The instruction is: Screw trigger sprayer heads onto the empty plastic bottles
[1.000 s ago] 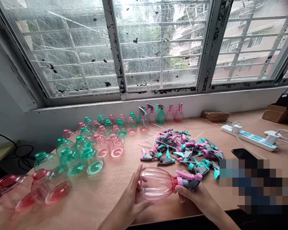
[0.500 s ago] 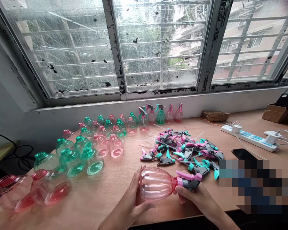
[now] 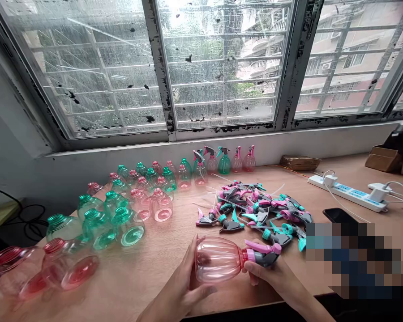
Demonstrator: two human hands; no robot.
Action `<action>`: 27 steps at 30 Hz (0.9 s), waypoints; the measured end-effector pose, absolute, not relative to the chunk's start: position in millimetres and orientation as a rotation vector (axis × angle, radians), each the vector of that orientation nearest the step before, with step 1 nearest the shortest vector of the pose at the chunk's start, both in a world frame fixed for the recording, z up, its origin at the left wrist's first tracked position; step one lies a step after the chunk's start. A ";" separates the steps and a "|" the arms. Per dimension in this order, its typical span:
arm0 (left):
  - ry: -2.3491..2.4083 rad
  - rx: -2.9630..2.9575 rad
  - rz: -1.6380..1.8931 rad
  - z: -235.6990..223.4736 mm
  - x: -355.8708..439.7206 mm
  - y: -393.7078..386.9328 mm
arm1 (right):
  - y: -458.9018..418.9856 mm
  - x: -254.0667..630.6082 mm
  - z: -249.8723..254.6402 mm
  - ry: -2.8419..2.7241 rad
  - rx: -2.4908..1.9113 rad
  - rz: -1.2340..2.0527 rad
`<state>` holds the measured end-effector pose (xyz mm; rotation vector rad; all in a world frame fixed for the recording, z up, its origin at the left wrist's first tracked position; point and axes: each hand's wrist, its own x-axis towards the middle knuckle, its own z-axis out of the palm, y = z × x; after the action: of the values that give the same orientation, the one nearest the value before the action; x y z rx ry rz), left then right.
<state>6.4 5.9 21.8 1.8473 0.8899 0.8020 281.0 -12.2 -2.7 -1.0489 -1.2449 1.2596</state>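
Note:
Held sideways above the table's front edge is a clear pink spray bottle (image 3: 218,260), its base to the left. My left hand (image 3: 190,279) cups the base end, fingers behind it and thumb underneath. With thumb and fingers, my right hand (image 3: 267,273) grips the bottle at its neck, by the pink collar of the grey and pink spray head (image 3: 263,253). Just beyond the bottle lies a heap of loose spray heads (image 3: 258,205) in grey, pink and teal, some with thin tubes.
Open pink and green bottles (image 3: 127,223) stand in rows along the left. Several bottles with spray heads (image 3: 224,162) line the window wall. To the right are a white power strip (image 3: 349,193), a black phone (image 3: 339,215), a brown packet (image 3: 300,163) and a cardboard box (image 3: 384,157).
Both hands hold the pink spray bottle much as before. The bottle appears turned slightly about its long axis; the view has shifted a little.

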 end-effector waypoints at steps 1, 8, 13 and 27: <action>0.884 1.852 0.803 20.1 6.0 6.7 | -12.2 281.3 -2.4 -1.244 -1.049 1.262; 0.899 1.876 0.795 14.8 5.8 8.7 | -11.7 282.5 -3.1 -1.262 -1.047 1.257; 0.883 1.806 0.819 23.0 8.2 5.4 | -12.5 279.7 -2.4 -1.224 -1.025 1.284; 0.917 1.853 0.804 17.7 5.8 7.2 | -11.3 282.5 -4.0 -1.253 -1.039 1.252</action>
<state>5.8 7.2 17.7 1.8525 0.9175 0.8038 282.5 -11.3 -4.0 -1.0394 -1.2530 1.2521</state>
